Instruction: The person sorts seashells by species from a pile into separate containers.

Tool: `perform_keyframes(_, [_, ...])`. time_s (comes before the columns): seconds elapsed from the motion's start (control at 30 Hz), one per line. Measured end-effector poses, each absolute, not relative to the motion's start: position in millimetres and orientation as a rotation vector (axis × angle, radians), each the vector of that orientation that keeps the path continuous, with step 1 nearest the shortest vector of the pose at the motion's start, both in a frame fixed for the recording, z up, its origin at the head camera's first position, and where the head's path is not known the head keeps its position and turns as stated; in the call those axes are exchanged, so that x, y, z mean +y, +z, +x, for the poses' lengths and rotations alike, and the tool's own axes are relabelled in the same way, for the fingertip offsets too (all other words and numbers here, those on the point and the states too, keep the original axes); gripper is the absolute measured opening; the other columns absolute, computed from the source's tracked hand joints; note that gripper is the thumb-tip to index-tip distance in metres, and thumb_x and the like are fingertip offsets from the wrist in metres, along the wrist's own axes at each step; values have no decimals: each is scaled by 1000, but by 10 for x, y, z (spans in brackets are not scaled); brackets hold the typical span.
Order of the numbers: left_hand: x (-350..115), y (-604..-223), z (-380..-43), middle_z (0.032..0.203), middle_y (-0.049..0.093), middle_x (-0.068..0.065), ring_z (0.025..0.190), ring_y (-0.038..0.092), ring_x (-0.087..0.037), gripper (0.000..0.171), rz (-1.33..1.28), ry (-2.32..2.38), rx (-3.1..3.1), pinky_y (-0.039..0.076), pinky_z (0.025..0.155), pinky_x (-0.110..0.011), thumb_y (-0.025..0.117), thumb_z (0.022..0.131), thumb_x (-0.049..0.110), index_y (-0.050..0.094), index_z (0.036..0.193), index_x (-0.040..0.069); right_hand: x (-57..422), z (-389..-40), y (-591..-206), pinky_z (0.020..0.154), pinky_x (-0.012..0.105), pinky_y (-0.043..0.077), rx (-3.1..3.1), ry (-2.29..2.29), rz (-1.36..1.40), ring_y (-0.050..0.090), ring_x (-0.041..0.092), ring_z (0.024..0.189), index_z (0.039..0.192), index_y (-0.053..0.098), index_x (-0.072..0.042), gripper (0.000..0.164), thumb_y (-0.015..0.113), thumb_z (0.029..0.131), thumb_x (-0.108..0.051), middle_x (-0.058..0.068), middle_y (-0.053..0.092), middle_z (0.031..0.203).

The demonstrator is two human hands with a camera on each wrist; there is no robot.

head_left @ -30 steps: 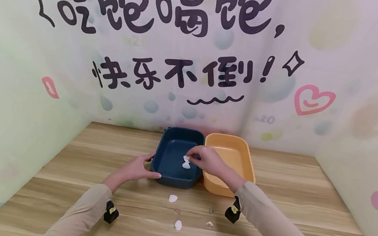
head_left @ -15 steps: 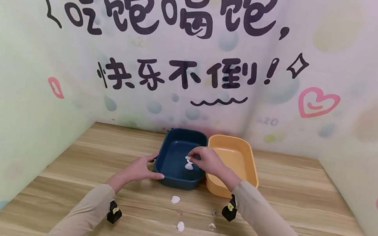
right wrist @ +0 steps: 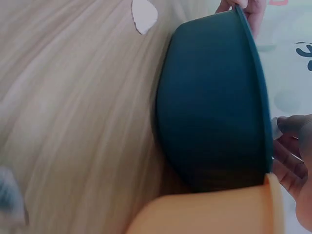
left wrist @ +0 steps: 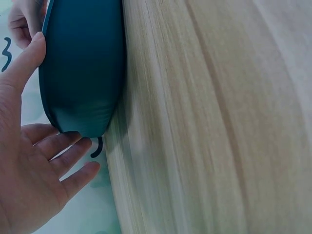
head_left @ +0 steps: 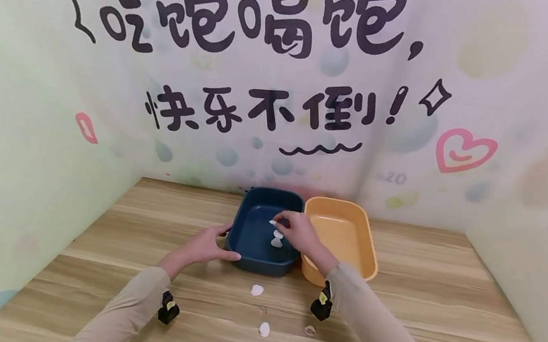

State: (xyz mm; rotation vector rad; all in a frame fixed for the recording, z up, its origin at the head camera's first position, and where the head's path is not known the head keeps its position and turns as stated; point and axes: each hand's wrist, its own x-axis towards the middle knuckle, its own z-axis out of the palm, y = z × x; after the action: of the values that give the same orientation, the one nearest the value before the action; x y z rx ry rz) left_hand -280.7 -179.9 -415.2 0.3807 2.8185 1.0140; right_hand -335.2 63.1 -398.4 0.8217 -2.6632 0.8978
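My right hand [head_left: 297, 232] is over the blue bin [head_left: 250, 242] and pinches a small white shell [head_left: 272, 222] between thumb and fingertips. Below it, two white shells [head_left: 276, 242] lie on the bin's floor, close together. In the right wrist view the pinched shell [right wrist: 276, 127] shows just past the bin's rim. My left hand [head_left: 204, 246] spans the bin's near left corner. Its thumb [left wrist: 35, 51] rests on the rim in the left wrist view, and its fingers lie extended and spread along the outer wall.
A yellow bin [head_left: 340, 236] stands against the blue bin's right side. On the wooden table [head_left: 421, 269] in front lie a white shell [head_left: 256, 290], another white shell [head_left: 264, 329] and a brownish shell [head_left: 310, 330]. A printed cloth wall [head_left: 234, 160] rises behind.
My right fingers have shifted slightly up and left relative to the blue bin. The pinched shell now shows apart from the two below. My left hand keeps its place; the view has turned slightly left.
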Motion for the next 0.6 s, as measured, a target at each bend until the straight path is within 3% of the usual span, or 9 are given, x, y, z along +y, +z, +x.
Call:
perform_keyframes(0.33, [-1762,-4188,-2824,133,45,-19,120,44,-31,94,387,1011,2829,39,95,-47,73,70,48,30,141,5,636,-3362,-4013,73,31,53,-2600,1313,683,63,21,84,115,60,-1,29,60,87,-11,16,62,111])
perform_keyframes(0.6, [-1790,-4174,-2813,134,44,-20,121,44,-32,97,382,1039,2819,41,94,-45,74,68,50,30,141,4,710,-3234,-3933,74,29,53,-2661,1246,764,63,19,86,114,60,-4,29,63,86,-10,11,62,109])
